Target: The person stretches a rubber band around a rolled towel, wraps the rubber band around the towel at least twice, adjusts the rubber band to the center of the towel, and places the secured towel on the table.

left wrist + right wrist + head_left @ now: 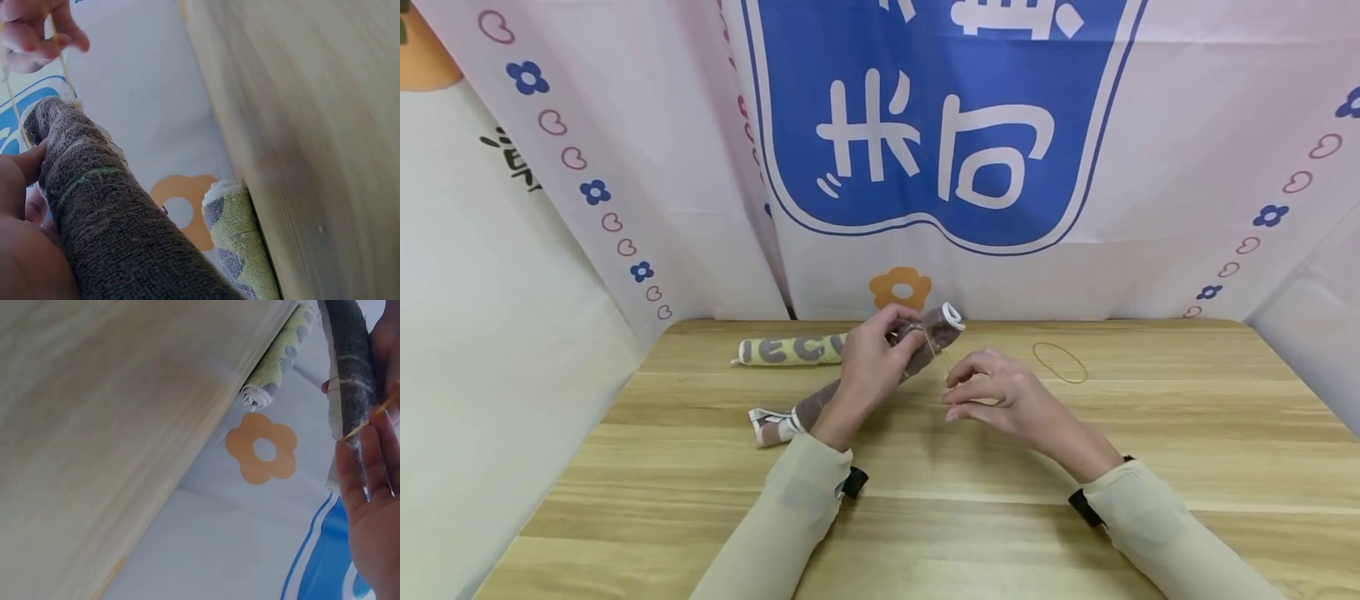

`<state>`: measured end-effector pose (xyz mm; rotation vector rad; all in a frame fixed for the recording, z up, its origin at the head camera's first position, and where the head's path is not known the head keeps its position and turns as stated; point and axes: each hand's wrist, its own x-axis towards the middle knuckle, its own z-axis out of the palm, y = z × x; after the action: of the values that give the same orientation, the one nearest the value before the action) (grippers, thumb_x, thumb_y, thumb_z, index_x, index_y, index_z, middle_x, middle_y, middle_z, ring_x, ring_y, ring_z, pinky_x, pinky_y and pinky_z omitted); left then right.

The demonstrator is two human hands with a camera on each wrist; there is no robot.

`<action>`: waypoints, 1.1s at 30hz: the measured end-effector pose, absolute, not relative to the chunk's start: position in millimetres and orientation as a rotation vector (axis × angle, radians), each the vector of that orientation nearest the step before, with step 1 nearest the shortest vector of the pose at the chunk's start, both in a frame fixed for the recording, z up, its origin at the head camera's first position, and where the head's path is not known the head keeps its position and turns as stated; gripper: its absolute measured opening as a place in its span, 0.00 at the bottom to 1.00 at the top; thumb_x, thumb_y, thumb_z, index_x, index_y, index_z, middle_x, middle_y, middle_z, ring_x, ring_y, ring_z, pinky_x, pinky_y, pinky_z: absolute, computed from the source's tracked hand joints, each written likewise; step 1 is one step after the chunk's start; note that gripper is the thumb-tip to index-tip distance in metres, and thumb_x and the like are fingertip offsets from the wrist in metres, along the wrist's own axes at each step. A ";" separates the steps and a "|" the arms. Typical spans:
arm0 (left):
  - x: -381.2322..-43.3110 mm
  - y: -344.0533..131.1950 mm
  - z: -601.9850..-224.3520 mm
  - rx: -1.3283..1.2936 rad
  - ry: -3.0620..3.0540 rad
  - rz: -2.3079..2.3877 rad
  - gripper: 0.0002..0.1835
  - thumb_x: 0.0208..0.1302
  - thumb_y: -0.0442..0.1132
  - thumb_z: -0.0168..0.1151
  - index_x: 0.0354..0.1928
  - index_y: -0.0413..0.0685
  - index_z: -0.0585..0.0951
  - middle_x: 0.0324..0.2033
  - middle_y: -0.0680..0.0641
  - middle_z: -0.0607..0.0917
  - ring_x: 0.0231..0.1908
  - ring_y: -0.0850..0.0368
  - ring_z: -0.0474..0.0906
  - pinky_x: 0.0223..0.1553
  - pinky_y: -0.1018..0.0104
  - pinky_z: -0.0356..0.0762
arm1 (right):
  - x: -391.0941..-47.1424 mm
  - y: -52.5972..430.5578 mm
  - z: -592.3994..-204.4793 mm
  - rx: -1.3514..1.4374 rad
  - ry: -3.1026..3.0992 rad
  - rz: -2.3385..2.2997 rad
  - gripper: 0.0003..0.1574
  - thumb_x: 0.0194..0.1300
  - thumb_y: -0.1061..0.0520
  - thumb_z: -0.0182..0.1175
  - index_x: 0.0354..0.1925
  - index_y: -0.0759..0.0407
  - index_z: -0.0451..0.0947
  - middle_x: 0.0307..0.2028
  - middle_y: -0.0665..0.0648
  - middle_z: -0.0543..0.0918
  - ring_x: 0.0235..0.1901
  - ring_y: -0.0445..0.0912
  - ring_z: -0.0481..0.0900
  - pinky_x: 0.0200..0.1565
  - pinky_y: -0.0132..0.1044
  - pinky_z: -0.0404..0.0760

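My left hand (871,354) grips a rolled brown towel (820,404) near its upper end, thumb laid along the roll. The roll is tilted, its white-edged end pointing up and to the right. A thin yellow rubber band (64,67) runs from that end of the towel to my right hand (1003,396). The fingers (373,459) of the right hand are hooked in the stretched band, just off the roll. Behind the left hand lies a second rolled towel (790,350), yellow-green with grey letters, partly hidden by that hand.
A loose rubber band (1072,357) lies on the wooden table (940,533) to the right of my right hand. A printed cloth (1172,200) with a blue panel and an orange flower hangs behind the table's far edge.
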<state>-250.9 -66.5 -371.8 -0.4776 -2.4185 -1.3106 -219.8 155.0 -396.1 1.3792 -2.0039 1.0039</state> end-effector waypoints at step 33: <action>-252.2 -65.6 -370.0 -0.313 -2.311 -1.368 0.08 0.64 0.42 0.78 0.42 0.47 0.93 0.34 0.51 0.92 0.33 0.58 0.87 0.36 0.59 0.82 | -194.1 140.6 -392.3 0.730 -2.260 0.664 0.68 0.66 0.12 0.41 0.78 0.62 0.66 0.48 0.62 0.82 0.21 0.38 0.72 0.17 0.30 0.65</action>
<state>-252.2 -65.6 -370.0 -0.3134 -2.3105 -1.3676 -194.1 140.6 -392.3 0.7304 -2.2601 0.6639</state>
